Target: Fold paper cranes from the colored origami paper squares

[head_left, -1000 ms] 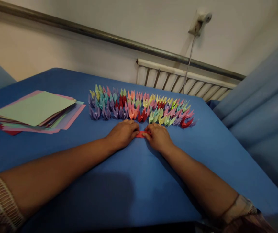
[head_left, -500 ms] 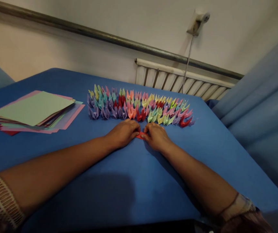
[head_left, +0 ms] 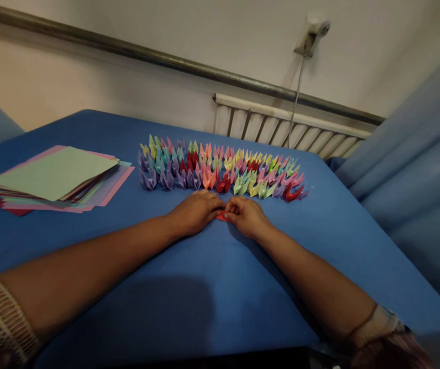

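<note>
Left hand (head_left: 195, 211) and right hand (head_left: 247, 216), fingers curled, together pinched a small red folded paper (head_left: 222, 216) against the blue table (head_left: 212, 287), just before rows of paper cranes (head_left: 220, 171).

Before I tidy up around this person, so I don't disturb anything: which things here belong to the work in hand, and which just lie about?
In hand: left hand, right hand, both pinching the red folded paper; rows of folded paper figures; stack of coloured paper sheets; blue table.
Lying about: radiator; wall plug with cord; blue curtain.
</note>
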Tool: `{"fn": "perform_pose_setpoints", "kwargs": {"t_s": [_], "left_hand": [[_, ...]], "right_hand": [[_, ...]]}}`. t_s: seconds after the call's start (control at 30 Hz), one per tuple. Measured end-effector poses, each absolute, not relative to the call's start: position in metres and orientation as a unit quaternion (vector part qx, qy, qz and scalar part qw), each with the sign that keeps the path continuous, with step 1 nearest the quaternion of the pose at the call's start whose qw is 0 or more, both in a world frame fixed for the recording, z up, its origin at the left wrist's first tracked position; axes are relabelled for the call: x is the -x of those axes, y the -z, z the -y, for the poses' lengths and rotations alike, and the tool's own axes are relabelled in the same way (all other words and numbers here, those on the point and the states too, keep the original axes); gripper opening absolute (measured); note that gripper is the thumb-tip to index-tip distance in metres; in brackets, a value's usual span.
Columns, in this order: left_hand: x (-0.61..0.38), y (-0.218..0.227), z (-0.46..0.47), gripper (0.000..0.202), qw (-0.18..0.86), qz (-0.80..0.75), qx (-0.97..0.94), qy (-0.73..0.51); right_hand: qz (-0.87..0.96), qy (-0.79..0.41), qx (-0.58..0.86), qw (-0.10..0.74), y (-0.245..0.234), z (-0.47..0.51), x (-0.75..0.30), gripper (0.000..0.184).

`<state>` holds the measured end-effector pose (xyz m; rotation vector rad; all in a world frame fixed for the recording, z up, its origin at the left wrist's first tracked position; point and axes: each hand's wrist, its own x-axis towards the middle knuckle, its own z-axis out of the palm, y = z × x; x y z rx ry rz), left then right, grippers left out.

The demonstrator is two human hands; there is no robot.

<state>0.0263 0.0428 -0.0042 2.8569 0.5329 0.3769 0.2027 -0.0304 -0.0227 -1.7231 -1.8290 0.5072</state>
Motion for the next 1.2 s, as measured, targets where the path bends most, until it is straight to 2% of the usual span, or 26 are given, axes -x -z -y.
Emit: {"fn": "perform_pose_setpoints", "kwargs": {"t_s": [0.1,0.17,0.23,0.3,0.37,0.43,0.53,0.8,1.2], "left_hand": [[-0.025,0.001,-0.039,0.018,0.135,-0.209,-0.958,-0.139],[-0.026,0.002,-0.037,0.016,0.206,-0.255,-0.931,-0.162],[-0.028,0.006,-0.035,0.016,0.305,-0.311,-0.877,-0.201],[-0.032,0.01,-0.034,0.018,0.403,-0.353,-0.807,-0.248],[-0.035,0.012,-0.031,0.019,0.475,-0.372,-0.743,-0.291],[-0.038,0.012,-0.027,0.018,0.517,-0.37,-0.699,-0.326],[-0.039,0.008,-0.023,0.017,0.552,-0.36,-0.665,-0.351],[-0.036,0.003,-0.024,0.019,0.613,-0.351,-0.632,-0.319],[-0.035,0.004,-0.028,0.017,0.637,-0.363,-0.606,-0.309]], "right_hand": [[0.718,-0.14,0.596,0.331,0.025,0.029,-0.206,0.008],[0.703,-0.118,0.585,0.388,0.028,0.027,-0.205,0.008],[0.629,-0.124,0.598,0.481,0.032,0.025,-0.202,0.025],[0.516,-0.196,0.611,0.568,0.035,0.023,-0.196,0.047],[0.456,-0.318,0.581,0.594,0.036,0.023,-0.189,0.047],[0.442,-0.404,0.542,0.589,0.035,0.023,-0.184,0.041],[0.442,-0.452,0.509,0.584,0.031,0.025,-0.182,0.035],[0.476,-0.449,0.498,0.57,0.032,0.024,-0.193,0.034],[0.467,-0.471,0.488,0.567,0.033,0.022,-0.196,0.033]]}}
